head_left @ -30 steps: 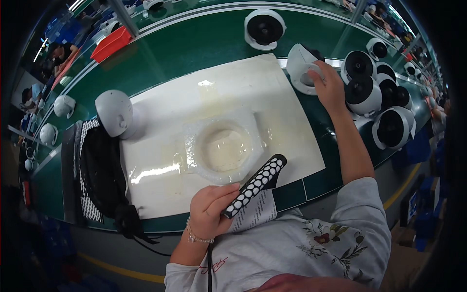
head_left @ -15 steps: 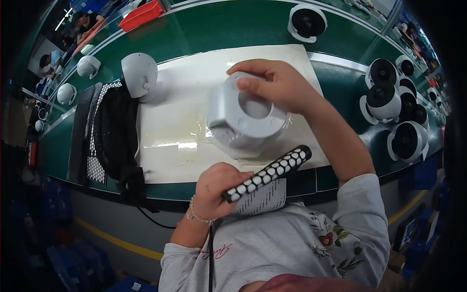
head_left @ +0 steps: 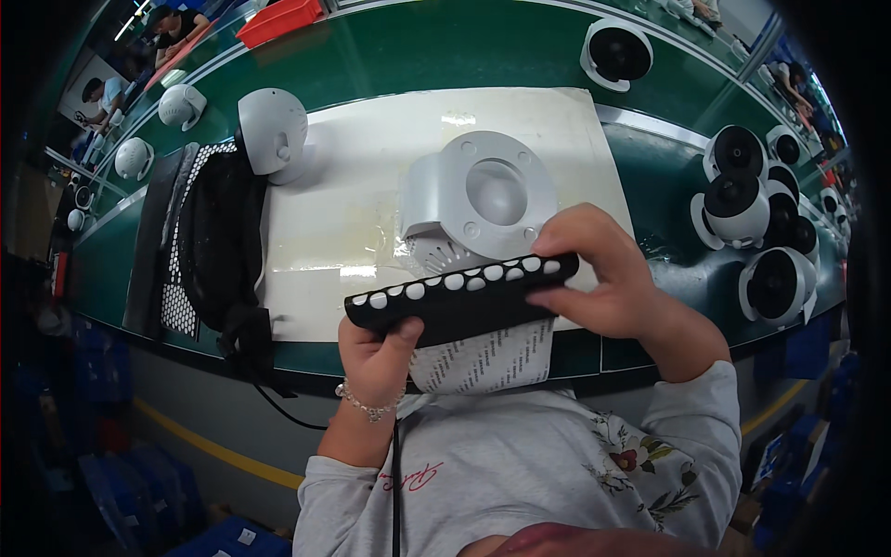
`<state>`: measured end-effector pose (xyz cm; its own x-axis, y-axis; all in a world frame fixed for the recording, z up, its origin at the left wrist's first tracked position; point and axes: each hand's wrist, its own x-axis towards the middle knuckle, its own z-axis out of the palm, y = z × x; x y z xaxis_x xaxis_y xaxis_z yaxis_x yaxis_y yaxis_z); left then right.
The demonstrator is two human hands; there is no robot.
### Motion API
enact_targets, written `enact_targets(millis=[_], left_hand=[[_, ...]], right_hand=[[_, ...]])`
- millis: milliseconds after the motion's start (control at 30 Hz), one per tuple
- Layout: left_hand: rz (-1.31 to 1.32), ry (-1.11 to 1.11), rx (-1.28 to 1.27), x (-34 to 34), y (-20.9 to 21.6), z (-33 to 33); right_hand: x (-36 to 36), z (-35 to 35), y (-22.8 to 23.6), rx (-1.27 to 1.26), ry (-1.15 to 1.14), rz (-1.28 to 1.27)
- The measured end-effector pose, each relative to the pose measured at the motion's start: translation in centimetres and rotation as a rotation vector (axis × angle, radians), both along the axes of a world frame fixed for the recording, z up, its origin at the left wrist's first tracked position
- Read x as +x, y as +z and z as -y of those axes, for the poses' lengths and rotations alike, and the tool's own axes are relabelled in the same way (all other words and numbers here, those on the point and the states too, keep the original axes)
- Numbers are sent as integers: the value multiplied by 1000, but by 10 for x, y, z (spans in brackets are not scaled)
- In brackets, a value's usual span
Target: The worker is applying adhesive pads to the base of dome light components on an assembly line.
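Left hand (head_left: 376, 357) clamps fingers at half past eight, right hand (head_left: 603, 278) pinches at half past two; the dotted black sheet (head_left: 464, 311) runs lengthwise between, the base-up grey housing (head_left: 497, 192) at its twelve.

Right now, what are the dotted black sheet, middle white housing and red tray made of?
The dotted black sheet might be foam or rubber, being dull, not shiny; I can't tell which. The middle white housing looks like hard plastic: smooth, softly shiny, with moulded curves. The red tray is probably plastic too, one even colour.
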<state>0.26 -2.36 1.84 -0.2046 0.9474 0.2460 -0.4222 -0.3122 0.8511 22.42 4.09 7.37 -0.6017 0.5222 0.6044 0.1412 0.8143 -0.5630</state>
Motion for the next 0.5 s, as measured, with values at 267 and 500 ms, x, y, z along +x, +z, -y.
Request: enact_targets(millis=[267,500], left_hand=[[-135,-64,-10,-8,-5,3],[-227,-12,95,-10,0,4]], right_hand=[[3,8,6,-339,-128,74],[1,1,18,4,-145,-88]])
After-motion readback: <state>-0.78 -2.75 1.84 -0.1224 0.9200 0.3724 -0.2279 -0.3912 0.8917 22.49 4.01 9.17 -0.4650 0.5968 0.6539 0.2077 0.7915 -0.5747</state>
